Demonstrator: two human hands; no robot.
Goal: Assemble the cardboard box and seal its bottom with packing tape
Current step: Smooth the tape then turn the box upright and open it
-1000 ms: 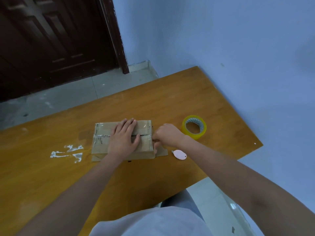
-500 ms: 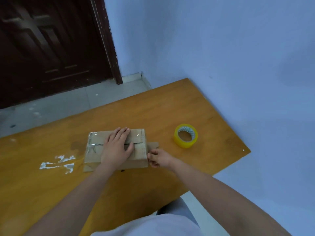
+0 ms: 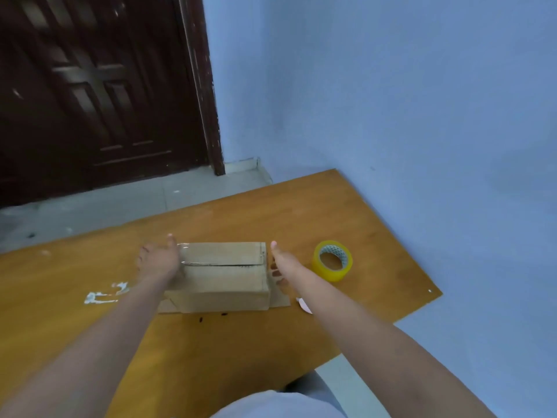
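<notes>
My left hand [image 3: 158, 262] lies flat against the left end of the cardboard box [image 3: 221, 277], fingers straight and pointing away from me, thumb tip up at the far corner; my right hand [image 3: 278, 263] does the same at the right end, fingers straight and partly hidden behind the box edge, so I am squeezing the box between two spread palms rather than curling round anything. The box sits bottom-up near the middle of the wooden table [image 3: 241, 212], its flaps closed, with clear packing tape [image 3: 193, 254] shining along part of the centre seam; how far the strip runs I cannot tell. My worry is the lift: with only palm pressure on the ends, the box could slip or rotate out if I ease off, and pressing harder could bow the walls and pop the seam where the tape has not bitten. The loose flaps splayed on the table under each end could also snag. The yellow tape roll [image 3: 332, 260] stands just beside my right hand, and a small white cutter [image 3: 303, 305] lies under my right forearm, so a sweep that way could knock either toward the right edge, which is near. The left offers open tabletop, apart from white residue [image 3: 105, 294].
</notes>
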